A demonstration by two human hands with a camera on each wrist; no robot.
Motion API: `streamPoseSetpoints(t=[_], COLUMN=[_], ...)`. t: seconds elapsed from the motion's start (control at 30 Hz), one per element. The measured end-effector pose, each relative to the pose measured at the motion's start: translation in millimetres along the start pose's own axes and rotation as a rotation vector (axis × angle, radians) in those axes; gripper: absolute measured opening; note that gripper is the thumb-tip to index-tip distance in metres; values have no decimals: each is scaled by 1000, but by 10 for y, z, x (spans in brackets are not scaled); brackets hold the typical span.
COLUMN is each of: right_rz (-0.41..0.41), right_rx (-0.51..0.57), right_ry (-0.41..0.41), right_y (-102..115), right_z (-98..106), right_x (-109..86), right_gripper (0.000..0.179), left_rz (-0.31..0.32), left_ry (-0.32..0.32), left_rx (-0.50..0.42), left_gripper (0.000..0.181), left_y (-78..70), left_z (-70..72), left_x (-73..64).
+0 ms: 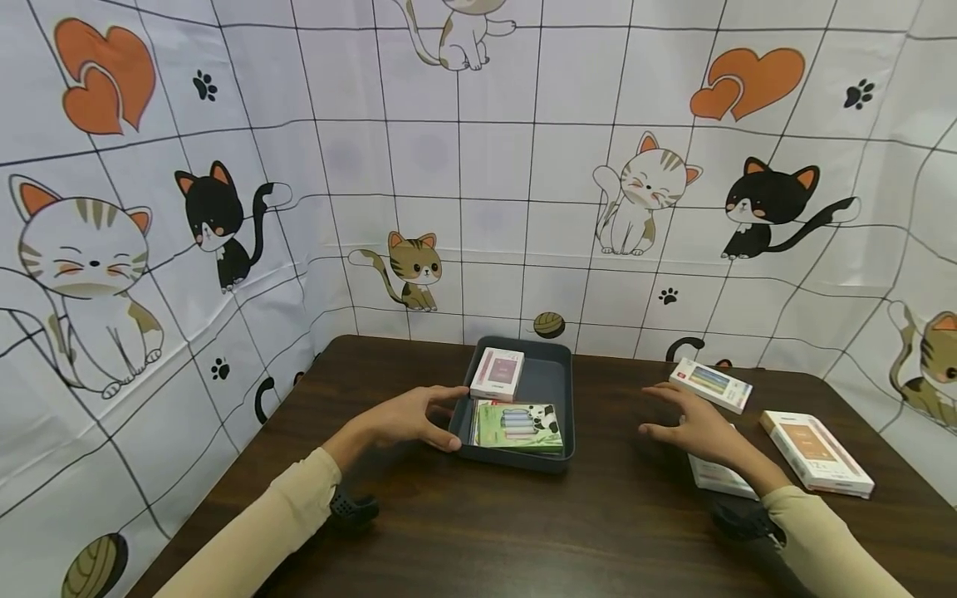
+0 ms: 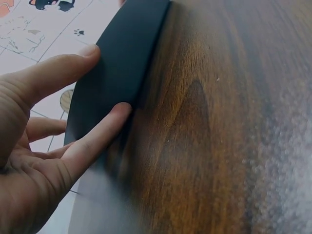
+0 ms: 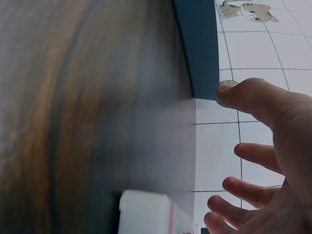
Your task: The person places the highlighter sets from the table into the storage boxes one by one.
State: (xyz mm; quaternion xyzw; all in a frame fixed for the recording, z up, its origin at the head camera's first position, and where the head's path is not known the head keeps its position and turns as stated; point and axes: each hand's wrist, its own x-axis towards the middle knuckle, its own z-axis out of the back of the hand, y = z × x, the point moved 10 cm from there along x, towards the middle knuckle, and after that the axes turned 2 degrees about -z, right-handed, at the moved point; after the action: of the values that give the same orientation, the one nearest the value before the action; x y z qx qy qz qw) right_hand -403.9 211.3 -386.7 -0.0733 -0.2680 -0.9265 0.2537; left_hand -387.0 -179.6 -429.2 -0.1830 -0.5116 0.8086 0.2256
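A dark grey tray (image 1: pixel 549 378) lies on the table, holding a white box with a pink panel (image 1: pixel 497 374) at its back left and a flat green pack with a panda picture (image 1: pixel 534 428) in front. My left hand (image 1: pixel 407 417) is at the tray's left side, thumb and fingers spread. In the left wrist view its fingertips rest against the tray's outer wall (image 2: pixel 119 63). To the right of the tray, my right hand (image 1: pixel 703 429) hovers with fingers apart and holds nothing. Partly beneath it lies a white box (image 1: pixel 721 479).
Another white box with a coloured picture (image 1: pixel 712 384) lies at the back right. Further right is a white box with an orange panel (image 1: pixel 817 451). The dark wooden table (image 1: pixel 478 531) backs onto a white cloth (image 1: pixel 493 166) printed with cats.
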Motion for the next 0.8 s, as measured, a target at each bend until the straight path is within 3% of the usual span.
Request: streamPoseSetpoints(t=[0.2, 0.57, 0.8], right_rz=[-15, -21, -50], right_rx=[6, 36, -43], right_ry=[4, 13, -8], right_y=[-53, -134, -221], right_z=[48, 97, 176], right_x=[-74, -184, -320], right_gripper=[71, 72, 73], left_rz=[7, 14, 7], left_ry=[7, 3, 1], left_rx=[-65, -32, -11], left_gripper=[100, 100, 101], left_y=[-5, 33, 24], left_z=[-17, 0, 6], left_x=[5, 12, 13])
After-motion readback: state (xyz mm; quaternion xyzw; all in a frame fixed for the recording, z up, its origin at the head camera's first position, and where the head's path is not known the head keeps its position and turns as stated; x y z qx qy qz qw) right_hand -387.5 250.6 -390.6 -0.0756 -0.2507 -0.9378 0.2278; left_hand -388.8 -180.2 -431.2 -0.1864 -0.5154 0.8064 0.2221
